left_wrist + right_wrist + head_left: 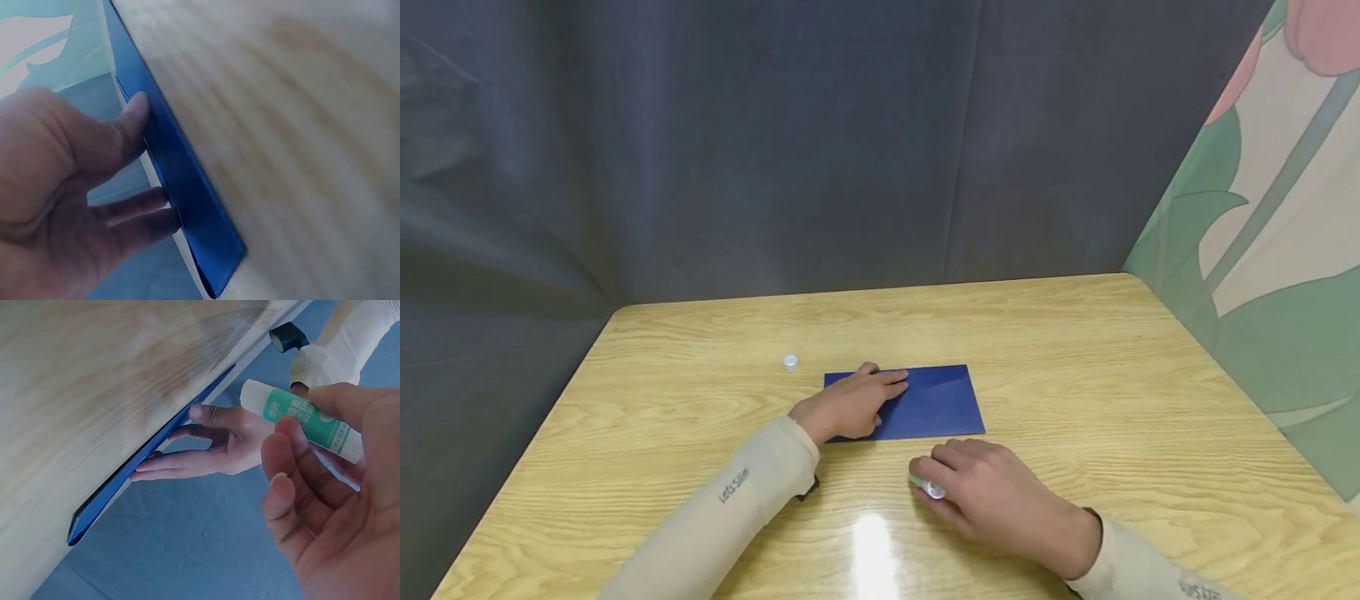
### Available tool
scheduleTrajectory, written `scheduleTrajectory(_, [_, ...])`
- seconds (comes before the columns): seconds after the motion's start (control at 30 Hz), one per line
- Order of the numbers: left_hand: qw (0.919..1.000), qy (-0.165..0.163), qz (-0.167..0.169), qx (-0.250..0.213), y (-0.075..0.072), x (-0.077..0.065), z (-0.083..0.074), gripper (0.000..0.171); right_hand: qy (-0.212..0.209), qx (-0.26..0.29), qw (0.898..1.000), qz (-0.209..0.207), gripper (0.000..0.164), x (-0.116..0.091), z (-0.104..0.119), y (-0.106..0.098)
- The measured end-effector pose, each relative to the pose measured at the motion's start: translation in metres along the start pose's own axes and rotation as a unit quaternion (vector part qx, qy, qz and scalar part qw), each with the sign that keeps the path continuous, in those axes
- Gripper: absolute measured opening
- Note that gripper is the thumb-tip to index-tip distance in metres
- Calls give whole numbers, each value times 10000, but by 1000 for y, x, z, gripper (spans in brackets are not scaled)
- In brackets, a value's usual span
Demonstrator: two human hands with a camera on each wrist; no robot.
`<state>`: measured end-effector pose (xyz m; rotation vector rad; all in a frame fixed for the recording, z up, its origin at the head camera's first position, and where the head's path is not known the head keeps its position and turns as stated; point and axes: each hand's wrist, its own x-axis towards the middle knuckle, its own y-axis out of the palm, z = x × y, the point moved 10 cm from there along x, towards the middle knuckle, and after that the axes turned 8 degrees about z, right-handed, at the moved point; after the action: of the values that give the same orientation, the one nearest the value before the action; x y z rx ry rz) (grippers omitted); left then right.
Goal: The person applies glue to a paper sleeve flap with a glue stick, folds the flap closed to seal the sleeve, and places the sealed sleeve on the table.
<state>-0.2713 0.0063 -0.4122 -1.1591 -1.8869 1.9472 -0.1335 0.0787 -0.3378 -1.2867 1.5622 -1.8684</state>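
A flat blue sheet of paper (pixel 934 407), seemingly folded, lies on the table, and in the left wrist view a narrow gap shows along its layers. My left hand (pixel 856 402) rests on the left part of it, fingers spread and fairly straight, with the thumb on the near side. Nearer to me and to the right, my right hand (pixel 1000 500) holds a glue stick (pixel 306 422) between thumb and fingers. The glue stick has a green label with white ends. Beyond the left hand, a small white cap (pixel 791 362) stands on the wood.
The wooden table (pixel 685 375) runs back to a dark grey curtain (pixel 790 150), which also hangs along the left. On the right is a panel with a tulip print (pixel 1292 250). Light-coloured sleeves cover both forearms.
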Motion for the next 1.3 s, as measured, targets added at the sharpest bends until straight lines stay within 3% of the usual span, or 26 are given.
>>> scheduleTrajectory(0.17, [9986,-97,-446,257,-8,-1,0,58,-21,-6,9999,150,19,0,0,2])
scheduleTrajectory(0.33, [9969,75,-769,145,-17,-2,-2,52,-57,39,9999,112,17,0,0,1])
scheduleTrajectory(0.6, [9963,108,-827,-184,-18,-2,1,47,-49,131,9999,101,17,-1,0,3])
scheduleTrajectory(1.07, [9887,-5,-1491,165,-27,-12,2,21,-167,78,9997,150,14,5,5,3])
scheduleTrajectory(1.17, [9894,-109,-1413,320,-25,-17,2,23,-206,61,9997,131,14,6,8,3])
scheduleTrajectory(1.3, [9949,-322,-857,418,-11,-21,6,38,-309,-45,9994,140,15,7,14,7])
